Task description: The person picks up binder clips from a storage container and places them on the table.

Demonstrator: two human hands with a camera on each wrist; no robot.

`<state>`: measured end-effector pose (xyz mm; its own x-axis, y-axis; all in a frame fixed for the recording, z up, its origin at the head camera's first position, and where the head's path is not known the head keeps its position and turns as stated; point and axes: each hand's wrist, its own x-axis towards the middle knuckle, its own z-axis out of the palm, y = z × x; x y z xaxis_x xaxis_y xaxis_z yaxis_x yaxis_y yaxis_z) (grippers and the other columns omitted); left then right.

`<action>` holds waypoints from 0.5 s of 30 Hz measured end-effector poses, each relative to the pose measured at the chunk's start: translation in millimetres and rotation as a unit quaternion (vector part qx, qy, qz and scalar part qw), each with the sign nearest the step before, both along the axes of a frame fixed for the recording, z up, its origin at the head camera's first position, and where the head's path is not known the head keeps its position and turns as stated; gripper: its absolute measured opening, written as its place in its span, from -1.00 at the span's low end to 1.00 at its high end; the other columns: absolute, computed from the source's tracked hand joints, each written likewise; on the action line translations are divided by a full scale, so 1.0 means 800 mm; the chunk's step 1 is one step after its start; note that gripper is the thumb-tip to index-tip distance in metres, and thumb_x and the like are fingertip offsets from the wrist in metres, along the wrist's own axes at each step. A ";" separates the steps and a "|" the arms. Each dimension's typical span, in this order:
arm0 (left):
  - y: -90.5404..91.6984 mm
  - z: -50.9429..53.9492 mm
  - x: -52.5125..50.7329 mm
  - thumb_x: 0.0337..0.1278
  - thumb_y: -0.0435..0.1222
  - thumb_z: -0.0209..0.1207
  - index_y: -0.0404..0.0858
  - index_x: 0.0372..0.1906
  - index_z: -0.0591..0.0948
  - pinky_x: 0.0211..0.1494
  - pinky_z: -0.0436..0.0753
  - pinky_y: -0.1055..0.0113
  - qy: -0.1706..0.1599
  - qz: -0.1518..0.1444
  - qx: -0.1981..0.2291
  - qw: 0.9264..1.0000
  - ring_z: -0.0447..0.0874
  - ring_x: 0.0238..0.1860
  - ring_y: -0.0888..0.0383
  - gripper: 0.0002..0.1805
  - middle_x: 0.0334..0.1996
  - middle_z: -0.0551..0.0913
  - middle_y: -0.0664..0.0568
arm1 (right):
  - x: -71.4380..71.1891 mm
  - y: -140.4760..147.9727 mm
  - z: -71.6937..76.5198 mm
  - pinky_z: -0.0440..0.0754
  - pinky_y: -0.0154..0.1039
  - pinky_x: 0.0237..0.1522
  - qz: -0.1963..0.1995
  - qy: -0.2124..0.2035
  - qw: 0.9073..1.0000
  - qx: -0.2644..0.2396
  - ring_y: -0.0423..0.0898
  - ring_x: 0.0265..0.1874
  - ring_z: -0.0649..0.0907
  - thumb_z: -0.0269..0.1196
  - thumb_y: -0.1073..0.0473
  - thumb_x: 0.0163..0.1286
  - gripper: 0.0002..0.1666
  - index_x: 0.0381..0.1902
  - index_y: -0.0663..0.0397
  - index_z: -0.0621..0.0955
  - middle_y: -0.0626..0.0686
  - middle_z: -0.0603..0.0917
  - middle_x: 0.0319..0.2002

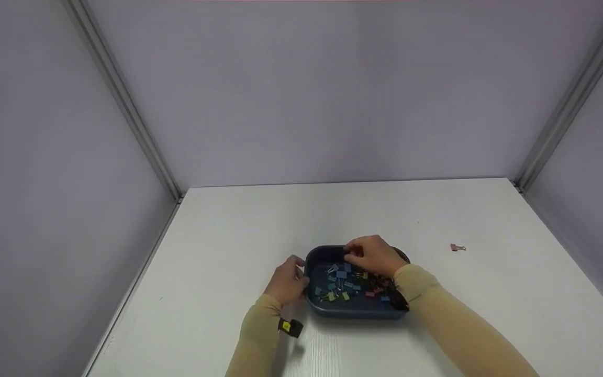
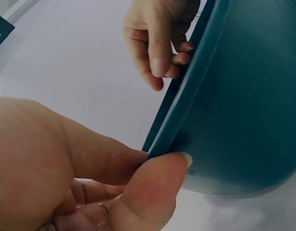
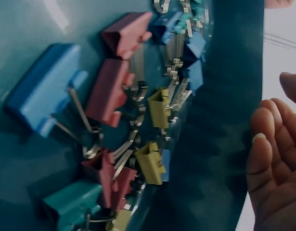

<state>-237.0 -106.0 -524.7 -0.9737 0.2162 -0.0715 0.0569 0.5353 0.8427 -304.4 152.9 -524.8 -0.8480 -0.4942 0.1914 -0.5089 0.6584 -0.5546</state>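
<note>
A dark blue-green plastic tray [image 1: 354, 314] with rounded corners stands on the white table. My left hand [image 1: 287, 281] is at its left end; in the left wrist view, thumb and finger pinch the tray's rim [image 2: 196, 72]. Over the far side of the tray hovers my right hand [image 1: 377, 255], fingers loosely bent. The right wrist view shows its thumb and fingers apart, with nothing between them. Inside lie several binder clips, among them a blue clip [image 3: 46, 86], a red clip [image 3: 109, 91], a yellow clip [image 3: 159, 108] and a green clip [image 3: 73, 202]. My right forearm hides the tray's right end.
A single red binder clip [image 1: 454, 247] lies on the table [image 1: 228, 225] to the right of the tray. Grey-white panels [image 1: 333, 104] enclose the table at the back and both sides. A dark strap [image 1: 291, 328] with a yellow mark sits on my left wrist.
</note>
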 end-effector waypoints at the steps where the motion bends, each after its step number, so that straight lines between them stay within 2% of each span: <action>1: -0.001 0.000 0.001 0.23 -0.44 0.10 -0.37 0.09 0.40 -0.49 0.60 0.29 0.001 0.001 -0.002 1.000 0.58 -0.53 0.16 -0.67 -0.38 0.51 -0.02 | 0.001 -0.002 -0.002 0.58 -0.26 -0.30 0.002 0.003 1.000 0.009 -0.29 -0.44 0.58 0.33 0.05 0.27 -0.74 -0.13 0.03 0.71 -0.16 0.68 -0.37; 7: -0.006 0.006 0.008 0.22 -0.44 0.11 -0.38 0.07 0.41 -0.46 0.58 0.28 0.009 0.006 -0.009 1.000 0.56 -0.51 0.17 -0.67 -0.39 0.51 -0.01 | 0.004 -0.014 -0.006 0.60 -0.19 -0.27 0.018 0.027 0.998 0.052 -0.27 -0.47 0.59 0.35 0.05 0.24 -0.68 -0.10 0.10 0.72 -0.10 0.71 -0.39; 15: -0.004 0.014 0.012 0.21 -0.42 0.13 -0.35 0.06 0.42 -0.42 0.54 0.30 0.024 0.001 -0.030 0.999 0.54 -0.48 0.17 -0.68 -0.41 0.52 0.02 | 0.012 -0.018 -0.007 0.60 -0.24 -0.33 0.021 0.005 0.996 0.084 -0.29 -0.53 0.56 0.38 0.06 0.21 -0.62 -0.08 0.17 0.70 -0.10 0.69 -0.44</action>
<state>-227.2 -109.5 -513.7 -0.9768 0.2109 -0.0382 0.0948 0.5849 0.8055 -294.7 138.8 -530.1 -0.8246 -0.5545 0.1123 -0.5429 0.7197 -0.4328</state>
